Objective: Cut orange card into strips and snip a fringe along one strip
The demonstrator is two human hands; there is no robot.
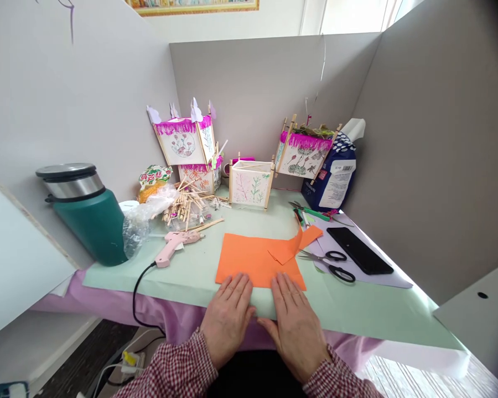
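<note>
A flat sheet of orange paper (244, 255) lies on the table near its front edge. My left hand (229, 309) rests palm down with fingers stretched out, their tips on the sheet's lower left edge. On the lower right edge lie the fingertips of my right hand (292, 320), also flat and outstretched. Neither hand grips anything. A cut, folded strip of orange paper (292, 250) sits on the sheet's upper right part. Just right of it are black-handled scissors (332, 262), their blades partly spread.
At left stand a pink glue gun (174, 246) with its cord over the edge, and a green flask (93, 226). Behind are wooden sticks (186, 204) and paper lanterns (251, 185). A black phone (359, 250), green-handled pliers (315, 213) and a dark blue package (334, 177) are at right.
</note>
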